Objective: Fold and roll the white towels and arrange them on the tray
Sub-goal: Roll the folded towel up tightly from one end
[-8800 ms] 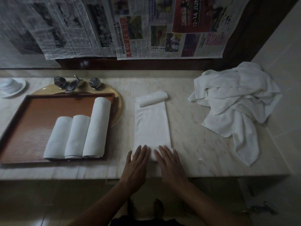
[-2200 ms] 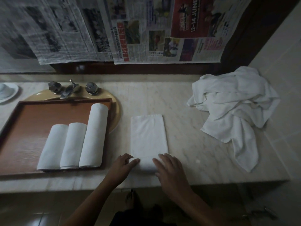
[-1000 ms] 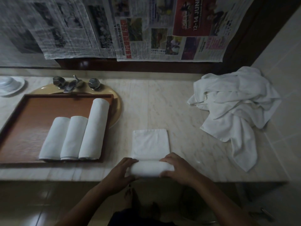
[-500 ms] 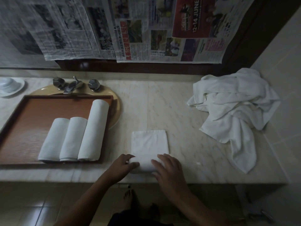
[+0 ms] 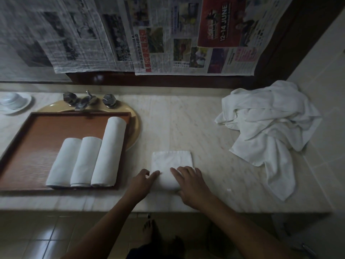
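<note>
One table (image 5: pixel 186 118): pale stone. Its front edge runs just under both wrists, and the floor (image 5: pixel 46 236) shows below it.
Open room: a wide bare strip of table lies behind the half-rolled towel (image 5: pixel 171 159), all the way back to the wall. More bare table lies between that towel and the pile of towels (image 5: pixel 267 124).
Near edges: the rolled end of the half-rolled towel sits close to the table's front edge. The front rim of the tray (image 5: pixel 80 114) is close to that edge too.
Tray: one, brown, on the left. It lies over the yellow sink (image 5: pixel 134 126). Its left part is bare.
On the tray: three rolls, side by side and touching. They are the left short roll (image 5: pixel 62 161), the middle short roll (image 5: pixel 85 159) and the long roll (image 5: pixel 109 150).
Half-rolled towel: one, on the table just right of the tray. The near part is rolled up and the far part lies flat.
Pile of towels: one loose heap at the right end, against the wall. One tail reaches toward the front edge. I cannot count the towels in it.
Left grip (image 5: pixel 141 181): at the left end of the roll. One finger reaches onto the cloth and the others are bent. I cannot tell if it pinches.
Right grip (image 5: pixel 190 184): fingers spread out and lying on top of the roll, pressing it, not curled round it.
Other things: two tap knobs (image 5: pixel 70 97), one white dish (image 5: pixel 15 102) far left, and newspaper sheets (image 5: pixel 168 43) on the wall.
</note>
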### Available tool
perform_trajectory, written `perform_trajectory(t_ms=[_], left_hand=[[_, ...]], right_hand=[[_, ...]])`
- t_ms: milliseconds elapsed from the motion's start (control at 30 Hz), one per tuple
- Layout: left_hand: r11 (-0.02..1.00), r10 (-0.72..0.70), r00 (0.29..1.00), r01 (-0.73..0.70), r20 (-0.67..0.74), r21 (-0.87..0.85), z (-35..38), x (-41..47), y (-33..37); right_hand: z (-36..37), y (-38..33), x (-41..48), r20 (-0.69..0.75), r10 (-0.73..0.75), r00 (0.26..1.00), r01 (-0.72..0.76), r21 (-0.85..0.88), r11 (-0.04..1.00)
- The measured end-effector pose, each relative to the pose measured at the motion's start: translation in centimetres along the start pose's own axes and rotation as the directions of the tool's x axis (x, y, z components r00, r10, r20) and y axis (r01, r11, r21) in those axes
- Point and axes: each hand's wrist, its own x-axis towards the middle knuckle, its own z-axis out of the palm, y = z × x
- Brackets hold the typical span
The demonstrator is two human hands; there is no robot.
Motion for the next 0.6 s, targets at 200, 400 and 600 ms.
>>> perform_trajectory(t_ms=[200, 400, 600], left_hand=[[0.694, 0.573, 0.819, -0.492, 0.011, 0.525, 1.2, -2.5, 0.1], [0.454, 0.604, 0.735, -0.636, 0.309, 0.625, 2.7, -3.9, -2.5], [0.512, 0.488, 0.789, -0.605, 0.374, 0.610, 1.3, -3.4, 0.3]], right_hand=[[-3.7, 0.1, 2.1, 0.296, 0.029, 0.955, -0.076, 0.147, 0.986], [-4.3, -0.1, -0.2, 0.405, 0.056, 0.913, -0.149, 0.200, 0.968], [-2.2, -2.7, -4.7, 0.032, 0.124, 0.992, -0.128, 0.128, 0.984]])
